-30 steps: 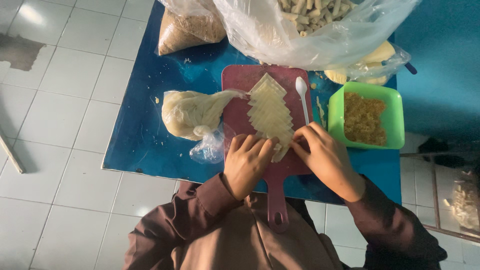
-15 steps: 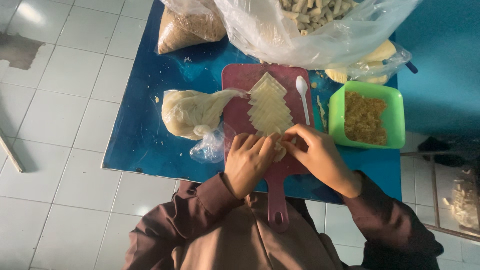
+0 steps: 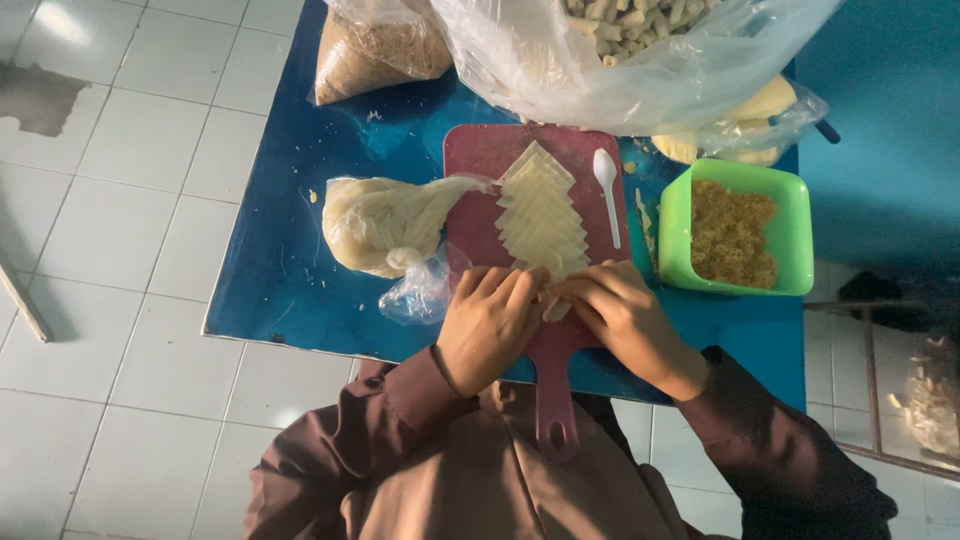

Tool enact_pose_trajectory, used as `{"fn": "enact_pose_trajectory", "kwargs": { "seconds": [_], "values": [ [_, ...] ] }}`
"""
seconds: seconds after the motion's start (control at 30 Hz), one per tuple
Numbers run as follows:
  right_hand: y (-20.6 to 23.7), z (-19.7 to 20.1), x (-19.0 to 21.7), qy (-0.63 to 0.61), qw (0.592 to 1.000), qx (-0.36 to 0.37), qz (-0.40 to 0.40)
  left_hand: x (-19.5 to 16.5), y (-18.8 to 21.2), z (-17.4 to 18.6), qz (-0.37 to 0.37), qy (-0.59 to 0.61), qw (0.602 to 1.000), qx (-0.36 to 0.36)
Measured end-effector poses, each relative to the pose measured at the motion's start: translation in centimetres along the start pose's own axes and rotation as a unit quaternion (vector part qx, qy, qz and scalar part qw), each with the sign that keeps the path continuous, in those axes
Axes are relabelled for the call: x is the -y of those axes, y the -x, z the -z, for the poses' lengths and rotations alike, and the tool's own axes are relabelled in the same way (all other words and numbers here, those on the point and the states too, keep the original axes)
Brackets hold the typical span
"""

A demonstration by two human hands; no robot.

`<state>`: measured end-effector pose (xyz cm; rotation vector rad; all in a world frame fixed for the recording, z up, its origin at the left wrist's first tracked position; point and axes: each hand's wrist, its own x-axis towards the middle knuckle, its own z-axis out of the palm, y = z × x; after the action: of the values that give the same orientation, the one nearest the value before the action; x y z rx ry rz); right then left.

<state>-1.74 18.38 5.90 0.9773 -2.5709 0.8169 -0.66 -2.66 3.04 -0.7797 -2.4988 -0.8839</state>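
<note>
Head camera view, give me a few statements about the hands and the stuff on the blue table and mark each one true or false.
1. Both hands, left hand and right hand, meet at the near end of the wrapper stack. True.
2. The white spoon lies inside the green container. False: it lies on the red cutting board.
3. The green container holds a crumbly brownish filling. True.
4. The cutting board's handle points away from the person. False: it points toward them.

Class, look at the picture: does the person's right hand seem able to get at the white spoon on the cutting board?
Probably yes: the right hand lies just below the white spoon on the cutting board, with nothing between them.
</note>
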Motion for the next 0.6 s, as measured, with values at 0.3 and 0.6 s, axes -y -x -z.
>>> {"fn": "enact_pose_trajectory", "kwargs": {
  "seconds": [0.3, 0.6],
  "values": [
    [-1.0, 1.2, -1.1, 0.004, 0.997, 0.064, 0.043, 1.2, 0.1, 1.2, -0.140, -0.019, 0.990, 0.000],
    [-2.3, 2.0, -1.1, -0.040, 0.993, 0.086, 0.071, 0.7, -0.4, -0.1, 0.013, 0.081, 0.996, -0.018]
  ]
}}
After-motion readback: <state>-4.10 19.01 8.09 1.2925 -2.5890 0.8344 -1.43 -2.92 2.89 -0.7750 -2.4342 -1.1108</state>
